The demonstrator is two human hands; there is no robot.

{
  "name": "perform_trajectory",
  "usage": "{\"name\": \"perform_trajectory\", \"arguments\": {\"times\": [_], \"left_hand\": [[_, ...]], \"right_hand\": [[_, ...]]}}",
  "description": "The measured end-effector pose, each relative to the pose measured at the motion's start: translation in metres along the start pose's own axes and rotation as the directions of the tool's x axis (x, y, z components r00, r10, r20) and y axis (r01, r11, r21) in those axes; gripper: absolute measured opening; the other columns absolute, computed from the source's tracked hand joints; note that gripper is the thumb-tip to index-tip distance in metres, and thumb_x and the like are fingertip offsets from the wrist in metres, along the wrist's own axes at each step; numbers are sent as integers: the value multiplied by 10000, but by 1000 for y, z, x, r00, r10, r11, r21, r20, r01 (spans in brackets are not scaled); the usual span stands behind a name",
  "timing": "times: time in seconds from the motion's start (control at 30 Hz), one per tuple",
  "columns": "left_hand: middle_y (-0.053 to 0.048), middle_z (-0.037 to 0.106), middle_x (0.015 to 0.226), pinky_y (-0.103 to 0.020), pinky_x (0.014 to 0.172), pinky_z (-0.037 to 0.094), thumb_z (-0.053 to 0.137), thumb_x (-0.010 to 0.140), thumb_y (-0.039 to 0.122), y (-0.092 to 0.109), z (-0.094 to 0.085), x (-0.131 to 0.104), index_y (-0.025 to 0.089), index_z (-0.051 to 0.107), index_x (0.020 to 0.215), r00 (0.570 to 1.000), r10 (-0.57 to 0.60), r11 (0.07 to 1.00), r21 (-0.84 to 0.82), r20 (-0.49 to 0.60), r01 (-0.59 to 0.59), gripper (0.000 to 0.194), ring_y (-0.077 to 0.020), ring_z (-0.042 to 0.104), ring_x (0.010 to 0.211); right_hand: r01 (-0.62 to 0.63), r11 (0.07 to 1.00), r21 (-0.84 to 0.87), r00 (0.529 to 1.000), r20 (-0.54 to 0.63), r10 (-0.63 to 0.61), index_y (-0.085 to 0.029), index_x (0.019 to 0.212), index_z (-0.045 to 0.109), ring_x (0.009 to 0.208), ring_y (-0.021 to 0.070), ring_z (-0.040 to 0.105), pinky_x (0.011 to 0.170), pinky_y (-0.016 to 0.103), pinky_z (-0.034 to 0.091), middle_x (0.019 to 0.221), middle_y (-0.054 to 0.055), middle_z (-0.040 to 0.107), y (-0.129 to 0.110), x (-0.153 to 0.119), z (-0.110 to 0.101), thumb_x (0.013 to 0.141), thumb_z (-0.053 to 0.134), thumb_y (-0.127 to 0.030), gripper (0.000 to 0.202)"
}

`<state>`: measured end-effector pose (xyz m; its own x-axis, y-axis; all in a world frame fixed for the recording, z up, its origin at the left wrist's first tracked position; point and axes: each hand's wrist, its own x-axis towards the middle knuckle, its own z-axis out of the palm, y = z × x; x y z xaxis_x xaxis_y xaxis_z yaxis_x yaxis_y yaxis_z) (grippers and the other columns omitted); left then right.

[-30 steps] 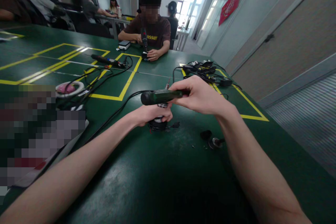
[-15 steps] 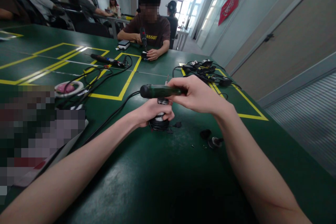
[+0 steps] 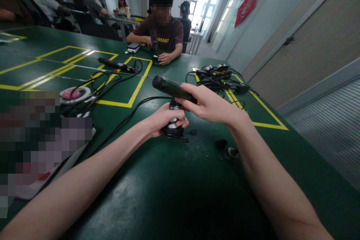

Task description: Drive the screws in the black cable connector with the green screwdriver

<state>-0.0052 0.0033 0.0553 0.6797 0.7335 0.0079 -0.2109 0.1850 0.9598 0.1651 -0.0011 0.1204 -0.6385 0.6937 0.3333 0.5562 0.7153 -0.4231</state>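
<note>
My left hand (image 3: 168,117) is closed around a black and silver cylindrical part (image 3: 173,123), held over the green table. Black cable (image 3: 172,133) is wound about its base, with a small plug (image 3: 192,132) hanging out to the right. My right hand (image 3: 209,101) grips a dark, round-ended tool handle (image 3: 172,87) just above the part. The handle slants down to the right, and its other end is hidden by my fingers. Whether the tool touches the part I cannot tell. A black cap-like piece (image 3: 221,144) and a round metal-and-black part (image 3: 231,153) lie beside my right forearm.
Small bits (image 3: 207,156) lie near the round part. A cable pile (image 3: 219,75) sits at back right. Leftward are a black screwdriver-like tool (image 3: 116,64), a tape roll (image 3: 75,94) and loose cables. Opposite, a person (image 3: 161,32) holds a power screwdriver (image 3: 154,39).
The handle in my right hand has tilted, its rounded end rising. My left hand still holds the cylindrical part, shifted slightly right in view.
</note>
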Motion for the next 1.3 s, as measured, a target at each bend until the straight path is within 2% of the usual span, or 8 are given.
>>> {"name": "perform_trajectory", "arguments": {"times": [0.13,0.4,0.67,0.9,1.0,1.1,1.2,1.3], "left_hand": [[33,436,445,-274,583,362,610,568,187,2,4,-1,194,471,458,1000,9,1000,-28,-29,-10,178,-117,515,538],[19,442,453,-257,588,412,587,590,159,-6,7,5,188,470,449,980,23,995,-95,-197,-42,186,-128,546,546],[-12,512,497,-265,614,425,593,577,176,-8,9,5,187,473,433,980,37,994,-93,-197,-56,188,-124,544,571],[2,502,486,-270,617,426,599,566,186,-5,9,4,189,485,445,974,28,994,-96,-227,-51,167,-123,543,564],[10,515,483,-272,615,422,605,584,187,-8,5,6,194,487,474,974,47,998,-39,-223,-57,161,-120,535,555],[31,532,490,-275,653,441,603,638,175,-23,2,9,205,495,567,964,51,998,39,-262,-42,133,-122,539,565],[49,581,555,-267,656,433,652,724,171,-43,2,10,211,505,701,944,93,984,174,-315,-39,155,-118,539,582],[59,595,638,-268,642,425,732,853,321,-54,6,6,213,524,807,952,202,933,340,-228,-117,239,-121,534,602]], "right_hand": [[-3,999,-52,1000,2,3,-234,882,431,606,129,405,635,291,281,721,-29,507,-1,0,1,1002,507,-310,161],[-19,985,-169,1000,9,21,-222,1000,486,714,198,523,706,312,353,834,50,618,9,3,13,995,437,-286,80],[-9,984,-177,1000,-30,4,-207,1049,494,689,197,511,677,312,341,823,51,615,11,4,14,957,443,-242,110],[19,994,-111,999,-49,-24,-236,969,447,668,173,488,652,295,332,806,28,595,13,4,17,984,462,-271,40],[19,997,-72,998,-65,-24,-240,935,439,637,157,463,632,291,317,754,-3,556,13,5,14,976,491,-264,71],[-16,998,-53,996,-85,12,-241,892,451,617,151,451,622,297,312,709,-20,539,8,3,6,974,537,-260,120],[-76,997,-20,979,-194,71,-236,855,506,642,152,474,619,305,336,716,-15,553,2,-2,-5,1009,589,-326,197],[-99,991,89,928,-351,124,-245,857,525,623,147,476,595,318,367,717,-13,544,-1,-5,-14,1041,599,-492,316]]}}
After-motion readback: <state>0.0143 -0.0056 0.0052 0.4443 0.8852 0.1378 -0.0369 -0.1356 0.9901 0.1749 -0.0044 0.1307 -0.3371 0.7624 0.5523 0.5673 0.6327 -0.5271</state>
